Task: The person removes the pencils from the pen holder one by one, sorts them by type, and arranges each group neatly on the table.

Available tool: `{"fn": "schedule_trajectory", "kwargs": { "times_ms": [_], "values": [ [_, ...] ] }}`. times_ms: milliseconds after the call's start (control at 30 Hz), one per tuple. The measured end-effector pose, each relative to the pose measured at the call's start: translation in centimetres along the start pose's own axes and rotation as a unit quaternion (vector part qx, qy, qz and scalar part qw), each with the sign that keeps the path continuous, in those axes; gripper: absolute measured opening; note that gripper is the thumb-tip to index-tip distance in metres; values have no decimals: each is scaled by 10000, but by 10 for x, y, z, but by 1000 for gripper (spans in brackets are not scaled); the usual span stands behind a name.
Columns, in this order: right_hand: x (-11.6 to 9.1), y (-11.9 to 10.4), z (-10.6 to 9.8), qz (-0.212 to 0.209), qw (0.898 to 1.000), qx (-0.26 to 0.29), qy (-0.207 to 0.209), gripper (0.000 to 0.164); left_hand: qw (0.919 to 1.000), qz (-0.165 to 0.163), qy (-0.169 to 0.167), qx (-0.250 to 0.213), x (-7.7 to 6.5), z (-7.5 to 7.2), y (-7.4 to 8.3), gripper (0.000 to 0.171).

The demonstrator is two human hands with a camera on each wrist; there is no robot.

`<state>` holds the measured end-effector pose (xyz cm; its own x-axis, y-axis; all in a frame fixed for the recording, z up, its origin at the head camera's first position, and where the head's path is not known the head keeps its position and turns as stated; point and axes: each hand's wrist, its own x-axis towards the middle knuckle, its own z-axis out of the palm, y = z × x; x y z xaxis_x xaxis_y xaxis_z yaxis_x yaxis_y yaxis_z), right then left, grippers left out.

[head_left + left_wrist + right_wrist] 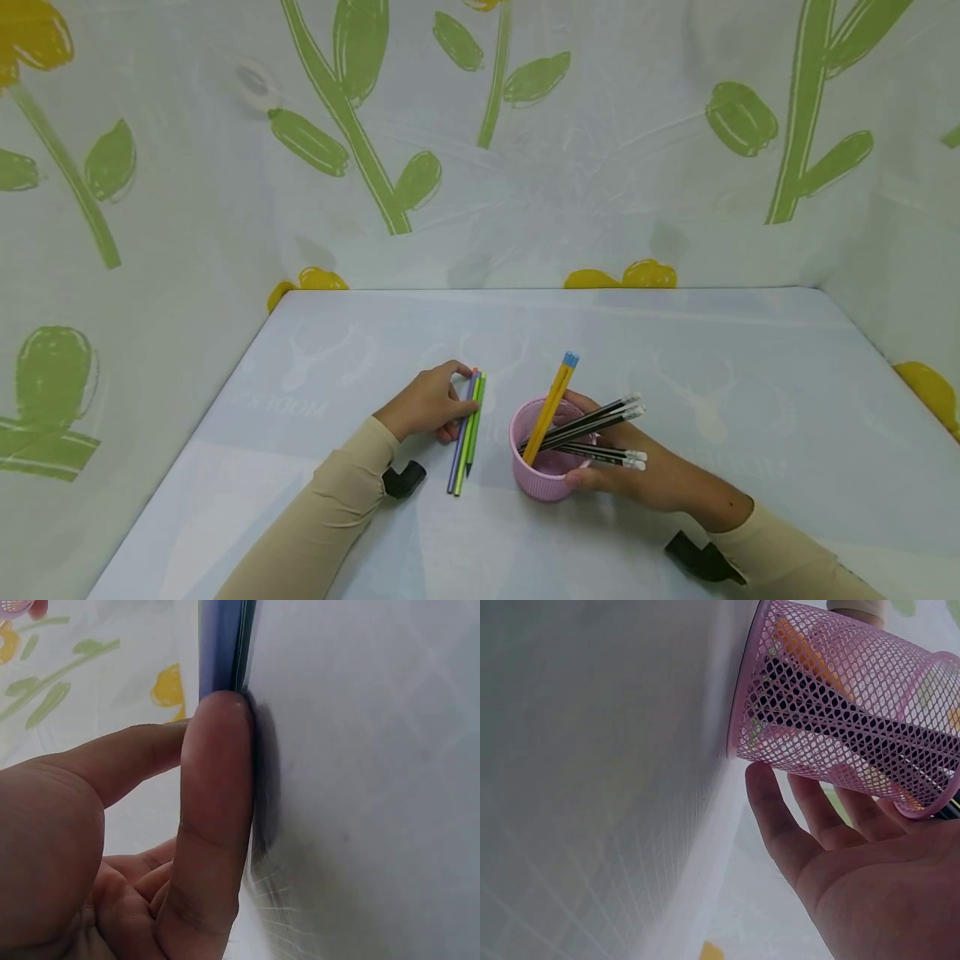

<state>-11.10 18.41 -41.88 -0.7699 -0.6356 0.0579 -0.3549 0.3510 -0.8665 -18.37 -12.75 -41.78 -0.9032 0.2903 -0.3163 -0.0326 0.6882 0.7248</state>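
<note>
Several coloured pencils (467,450), purple and green among them, lie side by side on the table. My left hand (435,402) pinches them near their far ends, its thumb across them and its index finger reaching past the thumb. In the left wrist view, a fingertip (217,712) meets the purple pencil (219,645). To the right stands a pink mesh pencil cup (543,486), which my right hand (637,467) grips from the right side. Yellow pencils (551,408) with blue ends and several black pencils (592,425) with white erasers lean in the cup.
The pale table (337,333) has faint deer-head prints. Behind it hangs a white cloth (585,183) with green plants and yellow flowers. A black wrist mount (405,480) sits by the left sleeve, and another black mount (701,558) by the right.
</note>
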Motion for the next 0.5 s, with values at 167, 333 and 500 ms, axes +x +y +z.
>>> {"fn": "schedule_trajectory", "kwargs": {
  "times_ms": [167,333,500],
  "values": [
    [0,-1,0,29,10000,-22,-6,86,9997,104,113,204,1,0,1,54],
    [0,-1,0,67,10000,16,-13,86,9956,434,632,545,1,1,6,40],
    [0,-3,0,8,10000,19,-11,87,9829,924,1444,676,-6,5,17,30]
  ]
}}
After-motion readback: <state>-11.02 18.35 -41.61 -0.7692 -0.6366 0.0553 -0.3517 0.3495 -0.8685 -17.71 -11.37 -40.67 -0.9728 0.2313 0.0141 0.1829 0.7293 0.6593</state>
